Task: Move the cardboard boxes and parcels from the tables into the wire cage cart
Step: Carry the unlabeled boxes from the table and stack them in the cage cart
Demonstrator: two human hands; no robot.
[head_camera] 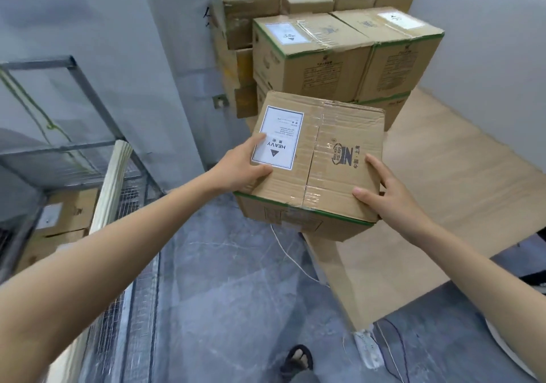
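Gripping a cardboard box (316,158) at its near corners with left hand (239,169) and right hand (387,202), taped seam pointing away, overhanging the table (443,205) edge, open floor (221,294) beside the wire cage cart (74,134).

Cart (88,152) left, stacked boxes (331,54) ahead.

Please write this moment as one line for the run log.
left grip: holds box | right grip: holds box | box: at table edge, HEAVY label up | cart: left, boxes inside

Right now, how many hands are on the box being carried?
2: the left hand grips the cardboard box at its left edge, and the right hand grips its near right corner.
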